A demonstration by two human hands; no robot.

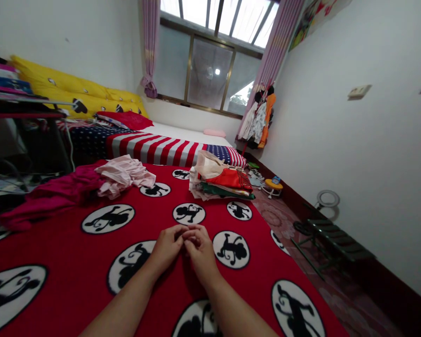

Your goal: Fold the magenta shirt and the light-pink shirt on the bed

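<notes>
My left hand [169, 242] and my right hand [198, 245] meet at the fingertips, just over a red blanket [70, 255] with black figures in white ovals. The fingers of both are curled and pressed together, and no object shows in them. Beyond them lies a stack of folded clothes [224, 180], with beige, orange-red and green layers. Off to the left are a crumpled pale pink garment [124, 175] and a dark pink cloth [61, 194], bunched against each other.
Behind the blanket is another bed with a flag-patterned cover [154, 147], a red pillow [126, 120] and a yellow cushion [80, 96]. A desk [24, 112] stands left. On the right floor are a green folding chair [337, 238] and a yellow stool [273, 185]. Clothes hang [261, 117] by the window.
</notes>
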